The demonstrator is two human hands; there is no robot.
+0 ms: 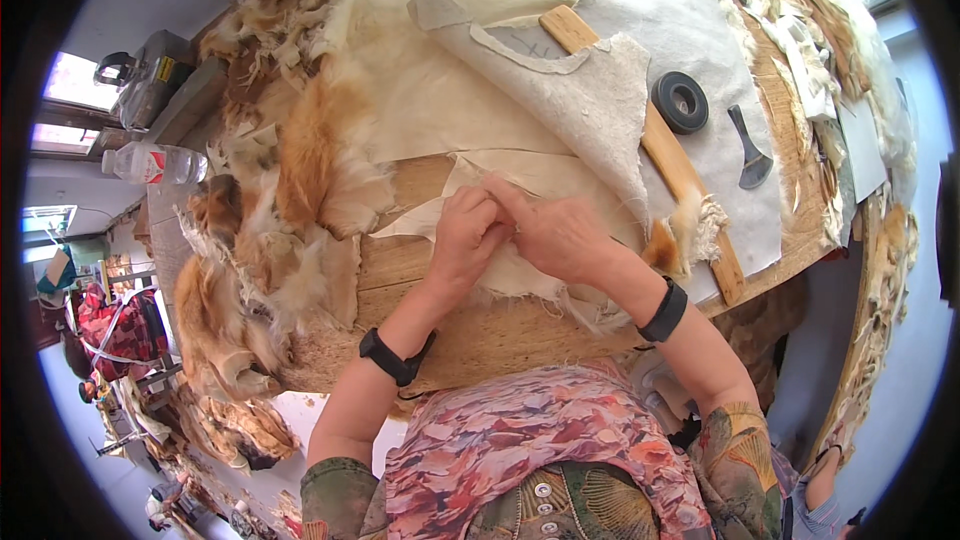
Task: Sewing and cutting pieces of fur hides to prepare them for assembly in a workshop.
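My left hand [467,237] and my right hand [562,237] meet over a pale piece of hide [590,185] near the front of the wooden table. The fingers of both are bent and pinched close together. Whatever lies between them, if anything, is too small or hidden to name. Under and around my hands the hide spreads with a ragged front edge. Just beyond it lies a larger cream hide [450,90], and a folded pale skin [560,90] crosses over a long wooden ruler [672,150].
On a grey sheet [735,220] at right rest a black tape roll [680,102] and a dark flared blade tool [750,150]. Orange-brown fur [322,145] and scraps pile up at left, near a plastic bottle [160,164]. More scraps [810,60] line the right side.
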